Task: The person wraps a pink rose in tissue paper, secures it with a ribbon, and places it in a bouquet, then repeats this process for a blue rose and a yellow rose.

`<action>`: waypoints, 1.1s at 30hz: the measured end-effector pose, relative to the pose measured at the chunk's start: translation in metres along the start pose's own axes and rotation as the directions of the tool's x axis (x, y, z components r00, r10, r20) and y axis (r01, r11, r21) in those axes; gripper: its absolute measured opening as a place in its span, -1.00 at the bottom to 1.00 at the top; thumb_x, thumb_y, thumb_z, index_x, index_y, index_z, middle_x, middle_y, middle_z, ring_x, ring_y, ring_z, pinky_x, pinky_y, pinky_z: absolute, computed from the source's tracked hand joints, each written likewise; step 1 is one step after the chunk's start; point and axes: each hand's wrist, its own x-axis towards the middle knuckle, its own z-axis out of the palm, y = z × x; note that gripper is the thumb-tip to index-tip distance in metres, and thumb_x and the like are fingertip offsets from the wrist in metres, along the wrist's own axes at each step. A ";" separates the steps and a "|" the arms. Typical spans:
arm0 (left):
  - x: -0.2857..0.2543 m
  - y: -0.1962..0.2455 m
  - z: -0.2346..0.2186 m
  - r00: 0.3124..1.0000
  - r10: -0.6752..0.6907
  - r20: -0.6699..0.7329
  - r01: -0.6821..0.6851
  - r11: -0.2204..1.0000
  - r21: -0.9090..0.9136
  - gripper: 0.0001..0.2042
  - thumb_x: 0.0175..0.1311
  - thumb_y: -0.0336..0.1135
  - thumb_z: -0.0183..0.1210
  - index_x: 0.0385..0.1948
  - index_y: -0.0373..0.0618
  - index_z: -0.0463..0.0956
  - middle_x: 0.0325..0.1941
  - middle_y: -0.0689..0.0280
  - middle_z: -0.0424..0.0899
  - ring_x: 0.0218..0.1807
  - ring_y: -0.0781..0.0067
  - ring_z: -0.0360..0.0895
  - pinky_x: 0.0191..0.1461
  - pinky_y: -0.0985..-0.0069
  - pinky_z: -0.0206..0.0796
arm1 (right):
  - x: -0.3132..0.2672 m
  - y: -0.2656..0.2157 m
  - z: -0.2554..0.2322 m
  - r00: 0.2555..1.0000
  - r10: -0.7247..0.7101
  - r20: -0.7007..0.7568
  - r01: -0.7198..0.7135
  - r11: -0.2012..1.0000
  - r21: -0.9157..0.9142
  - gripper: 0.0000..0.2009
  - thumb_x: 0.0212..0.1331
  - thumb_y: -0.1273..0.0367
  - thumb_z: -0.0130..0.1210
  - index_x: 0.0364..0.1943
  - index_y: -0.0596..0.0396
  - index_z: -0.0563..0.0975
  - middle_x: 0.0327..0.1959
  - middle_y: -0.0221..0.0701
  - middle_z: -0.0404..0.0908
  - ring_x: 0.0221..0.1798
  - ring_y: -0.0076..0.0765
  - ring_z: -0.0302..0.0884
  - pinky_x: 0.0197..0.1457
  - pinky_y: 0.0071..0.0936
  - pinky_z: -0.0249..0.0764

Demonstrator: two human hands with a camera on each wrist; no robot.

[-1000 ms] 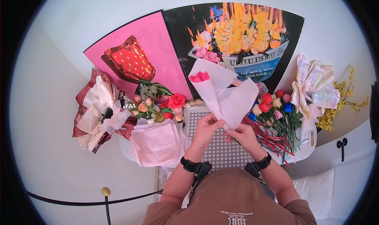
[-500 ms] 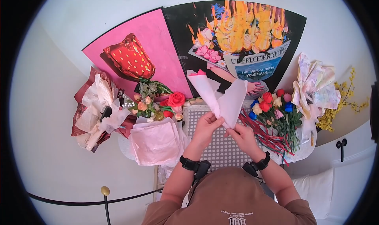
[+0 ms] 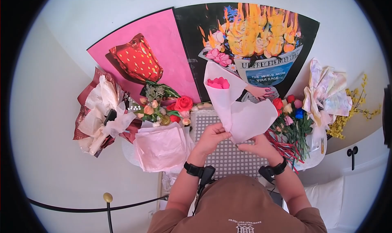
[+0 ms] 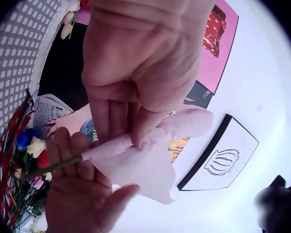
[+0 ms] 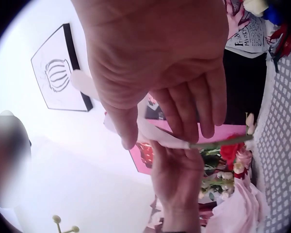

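Note:
A pink flower (image 3: 218, 83) stands tilted inside a pale pink sheet of wrapping paper (image 3: 253, 118), rolled round it on the left and flaring loose on the right. My left hand (image 3: 213, 138) pinches the rolled lower end between thumb and fingers. Below the paper a green stem (image 4: 53, 167) sticks out, plain in both wrist views. My right hand (image 3: 261, 146) is beside that lower end; in the right wrist view its fingers (image 5: 191, 104) lie straight behind the paper and stem, with the thumb held apart.
A stack of pink paper sheets (image 3: 161, 147) lies left on the table, artificial flowers (image 3: 179, 106) behind it. Right are more roses (image 3: 290, 108), red ribbons (image 3: 281, 149) and a utility knife (image 3: 322, 145). Wrapped bouquets (image 3: 102, 114) flank both sides; two painted panels (image 3: 185, 33) stand behind.
The loose flap folded narrower, then spread wide to the right again as the roll turned and the flower came back into sight. My right hand has loosened and shifted slightly right.

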 end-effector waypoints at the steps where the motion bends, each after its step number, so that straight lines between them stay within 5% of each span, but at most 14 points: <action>1: -0.002 0.003 0.001 1.000 -0.003 -0.010 0.004 1.000 0.021 -0.73 0.28 -0.54 0.22 0.02 -0.28 0.58 -0.05 0.28 0.72 -0.05 0.52 0.64 0.04 0.52 0.46 | 0.001 -0.002 -0.008 1.000 0.001 0.000 -0.001 1.000 0.001 -0.65 0.27 0.33 0.25 0.07 0.22 0.56 -0.05 -0.42 0.67 -0.09 -0.53 0.61 -0.01 -0.50 0.54; 3: -0.003 0.002 0.002 1.000 -0.009 -0.016 0.010 0.999 0.042 -0.73 0.28 -0.54 0.22 0.01 -0.28 0.59 -0.06 0.29 0.72 -0.07 0.53 0.64 0.01 0.54 0.47 | 0.004 -0.006 -0.023 0.984 0.135 -0.112 -0.101 0.958 0.267 -0.53 0.19 0.36 0.32 0.17 0.20 0.48 0.10 -0.38 0.60 0.03 -0.49 0.59 0.07 -0.46 0.51; 6: -0.004 -0.005 0.004 0.998 -0.064 0.001 0.063 0.992 0.111 -0.74 0.28 -0.55 0.21 0.01 -0.29 0.59 -0.07 0.29 0.72 -0.10 0.54 0.64 -0.04 0.57 0.47 | 0.018 -0.010 -0.029 0.952 0.166 -0.257 -0.049 0.912 0.408 -0.57 0.20 0.40 0.30 0.15 0.18 0.50 0.07 -0.39 0.62 0.03 -0.49 0.58 0.05 -0.46 0.51; 8: -0.002 -0.009 0.010 0.996 -0.066 -0.063 0.075 0.985 0.158 -0.75 0.29 -0.53 0.22 0.00 -0.29 0.59 -0.07 0.30 0.72 -0.10 0.55 0.63 -0.05 0.57 0.47 | 0.025 -0.017 -0.023 0.938 0.112 -0.327 0.006 0.941 0.338 -0.68 0.24 0.39 0.26 0.04 0.20 0.56 -0.05 -0.44 0.67 -0.05 -0.48 0.61 0.00 -0.48 0.52; 12: 0.007 -0.026 0.018 0.976 0.017 -0.219 0.020 0.986 0.164 -0.79 0.28 -0.54 0.21 -0.06 -0.33 0.61 -0.15 0.29 0.74 -0.13 0.57 0.65 -0.08 0.57 0.48 | 0.031 -0.015 -0.011 0.881 -0.059 -0.469 -0.037 0.981 -0.193 -0.81 0.25 0.36 0.24 -0.19 0.22 0.61 -0.42 -0.36 0.69 -0.36 -0.37 0.66 -0.25 -0.44 0.52; 13: 0.010 -0.029 0.022 0.948 0.079 -0.309 0.026 0.947 0.320 -0.81 0.27 -0.53 0.22 -0.10 -0.33 0.62 -0.21 0.29 0.75 -0.19 0.58 0.65 -0.12 0.58 0.48 | 0.032 -0.016 -0.005 0.867 -0.181 -0.465 -0.023 0.916 -0.399 -0.82 0.25 0.35 0.23 -0.26 0.23 0.61 -0.52 -0.28 0.67 -0.47 -0.27 0.66 -0.34 -0.40 0.51; 15: 0.012 -0.024 0.028 0.910 0.154 -0.384 0.047 0.884 0.466 -0.83 0.26 -0.52 0.23 -0.14 -0.33 0.64 -0.27 0.30 0.76 -0.24 0.60 0.66 -0.16 0.59 0.47 | 0.033 -0.016 0.006 0.876 -0.207 -0.436 -0.026 0.882 -0.470 -0.83 0.27 0.37 0.21 -0.22 0.23 0.62 -0.53 -0.25 0.65 -0.49 -0.37 0.61 -0.36 -0.42 0.47; 17: 0.010 -0.008 0.042 0.885 0.230 -0.404 0.181 0.629 0.756 -0.81 0.28 -0.53 0.21 -0.11 -0.36 0.62 -0.25 0.31 0.75 -0.26 0.66 0.63 -0.19 0.65 0.46 | 0.033 -0.017 0.013 0.887 -0.265 -0.379 0.007 0.828 -0.561 -0.84 0.31 0.40 0.15 -0.19 0.23 0.63 -0.55 -0.17 0.59 -0.56 -0.43 0.52 -0.43 -0.42 0.41; 21: 0.012 -0.013 0.030 0.872 0.271 -0.408 0.126 0.681 0.721 -0.83 0.25 -0.52 0.23 -0.15 -0.32 0.65 -0.28 0.28 0.77 -0.27 0.64 0.65 -0.18 0.62 0.45 | 0.032 -0.028 0.010 0.921 -0.188 -0.340 -0.007 0.866 -0.500 -0.86 0.24 0.40 0.21 -0.26 0.21 0.61 -0.47 -0.15 0.66 -0.42 -0.06 0.66 -0.32 -0.33 0.53; 23: 0.014 -0.022 0.015 0.913 0.190 -0.362 -0.051 0.932 0.360 -0.81 0.27 -0.56 0.19 -0.11 -0.33 0.64 -0.22 0.28 0.77 -0.24 0.63 0.65 -0.14 0.61 0.47 | 0.023 -0.017 0.001 0.949 -0.148 -0.278 0.144 0.989 -0.037 -0.79 0.19 0.45 0.27 -0.11 0.20 0.62 -0.32 -0.34 0.73 -0.24 -0.34 0.71 -0.10 -0.40 0.57; 26: 0.013 -0.019 0.010 0.922 0.188 -0.337 -0.117 0.968 0.221 -0.79 0.29 -0.58 0.17 -0.06 -0.34 0.62 -0.16 0.28 0.76 -0.19 0.60 0.65 -0.11 0.60 0.48 | 0.016 0.004 -0.001 0.966 -0.010 -0.258 0.074 0.968 0.239 -0.62 0.12 0.45 0.33 0.05 0.20 0.57 -0.20 -0.46 0.71 -0.08 -0.51 0.65 0.08 -0.43 0.53; 30: 0.014 -0.013 0.024 0.926 0.158 -0.342 -0.121 0.985 0.127 -0.76 0.30 -0.57 0.19 -0.02 -0.35 0.60 -0.13 0.26 0.74 -0.16 0.58 0.64 -0.09 0.60 0.47 | 0.013 0.012 0.017 0.978 -0.023 -0.208 0.036 0.998 0.060 -0.51 0.06 0.41 0.39 0.11 0.21 0.51 -0.23 -0.34 0.74 -0.15 -0.43 0.70 0.01 -0.41 0.57; 32: 0.015 -0.014 0.031 0.915 0.152 -0.374 -0.102 0.983 0.150 -0.75 0.30 -0.57 0.19 0.00 -0.34 0.60 -0.11 0.26 0.74 -0.17 0.59 0.64 -0.08 0.61 0.47 | 0.012 0.002 0.023 0.963 0.145 -0.225 -0.209 0.932 -0.296 -0.52 0.02 0.35 0.43 0.05 0.21 0.56 -0.29 -0.27 0.75 -0.21 -0.36 0.73 -0.07 -0.40 0.60; 33: 0.015 -0.013 0.034 0.917 0.151 -0.371 -0.100 0.983 0.152 -0.75 0.30 -0.57 0.19 0.00 -0.34 0.60 -0.11 0.26 0.74 -0.17 0.59 0.64 -0.08 0.61 0.47 | 0.013 0.009 0.026 0.962 0.058 -0.266 -0.163 0.907 -0.389 -0.60 0.06 0.33 0.39 -0.02 0.20 0.60 -0.33 -0.22 0.75 -0.27 -0.32 0.75 -0.15 -0.40 0.61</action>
